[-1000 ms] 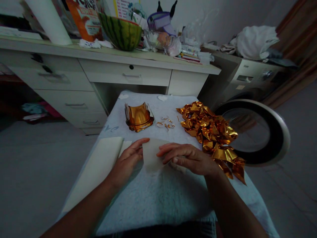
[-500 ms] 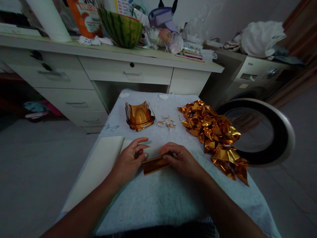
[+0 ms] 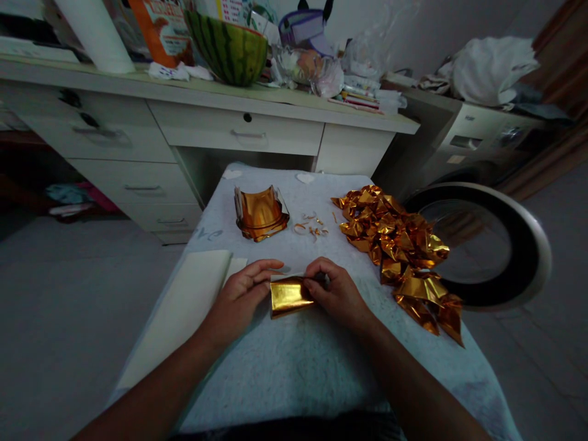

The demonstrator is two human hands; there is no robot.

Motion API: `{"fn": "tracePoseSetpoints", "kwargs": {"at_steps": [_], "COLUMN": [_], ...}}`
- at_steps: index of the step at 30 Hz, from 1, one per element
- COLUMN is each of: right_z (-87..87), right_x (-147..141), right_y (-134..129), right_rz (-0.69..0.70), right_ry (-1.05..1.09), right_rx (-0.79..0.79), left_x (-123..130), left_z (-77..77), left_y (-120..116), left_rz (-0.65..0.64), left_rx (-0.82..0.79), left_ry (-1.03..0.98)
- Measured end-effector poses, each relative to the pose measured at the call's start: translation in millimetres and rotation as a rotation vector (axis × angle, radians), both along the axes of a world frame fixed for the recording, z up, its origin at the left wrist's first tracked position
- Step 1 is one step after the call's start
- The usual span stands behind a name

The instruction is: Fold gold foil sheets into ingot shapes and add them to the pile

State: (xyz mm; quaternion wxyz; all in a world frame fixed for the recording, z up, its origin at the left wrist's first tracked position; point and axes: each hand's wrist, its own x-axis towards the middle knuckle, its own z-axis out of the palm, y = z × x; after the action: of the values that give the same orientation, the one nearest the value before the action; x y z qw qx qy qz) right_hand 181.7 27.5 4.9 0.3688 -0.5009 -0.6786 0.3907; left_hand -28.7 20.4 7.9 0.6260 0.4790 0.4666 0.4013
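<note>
A small rectangle of gold foil paper (image 3: 291, 295) is held up in front of me, with its shiny side showing and a pale strip along its top edge. My right hand (image 3: 337, 291) pinches its right end between thumb and fingers. At the left edge, my left hand (image 3: 245, 291) has its thumb and fingertips closed on the paper; the exact contact is partly hidden. Beyond the hands lies a curved stack of gold foil sheets (image 3: 261, 211). Small scraps (image 3: 315, 229) are scattered beside that stack. To the right is a pile of folded gold foil pieces (image 3: 390, 236).
A white pad of paper (image 3: 184, 312) lies along the left of the cloth-covered table (image 3: 303, 373). Behind stands a white desk (image 3: 285, 138) with half a watermelon (image 3: 227, 52) and plastic bags on top. An open washing machine door (image 3: 478, 245) borders the right side.
The foil paper has tilted, so its dark face now shows bright gold. My left hand has shifted slightly right, its fingers nearer the paper's edge. The right hand keeps its pinch.
</note>
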Motion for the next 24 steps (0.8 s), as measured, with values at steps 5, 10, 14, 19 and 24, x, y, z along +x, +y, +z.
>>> {"fn": "tracePoseSetpoints", "kwargs": {"at_steps": [5,10,14,19,24], "right_z": [-0.5,-0.7,-0.4,-2.2,-5.0], "right_x": [-0.4,-0.2,-0.4,-1.4,-0.6], "right_y": [-1.2,-1.1,-1.2,-2.3,-2.9], "right_rz": [-0.035,-0.042,-0.042,-0.044,-0.053], "right_ry": [0.016,0.019,0.017,0.045,0.208], "right_rx": [-0.003,0.016,0.018,-0.016,-0.098], "left_x": [-2.8,1.2,2.6,2.3,3.4], "left_z": [-0.8,-5.9,-9.0,-5.8,-1.5], "left_y": [-2.4,-1.3,1.0,0.5,-1.7], "left_rz": [0.021,-0.047,-0.012,0.013,0.021], "left_rx": [0.063,0.088,0.116,0.134,0.12], "left_ry": [0.016,0.135,0.266,0.28,0.29]}}
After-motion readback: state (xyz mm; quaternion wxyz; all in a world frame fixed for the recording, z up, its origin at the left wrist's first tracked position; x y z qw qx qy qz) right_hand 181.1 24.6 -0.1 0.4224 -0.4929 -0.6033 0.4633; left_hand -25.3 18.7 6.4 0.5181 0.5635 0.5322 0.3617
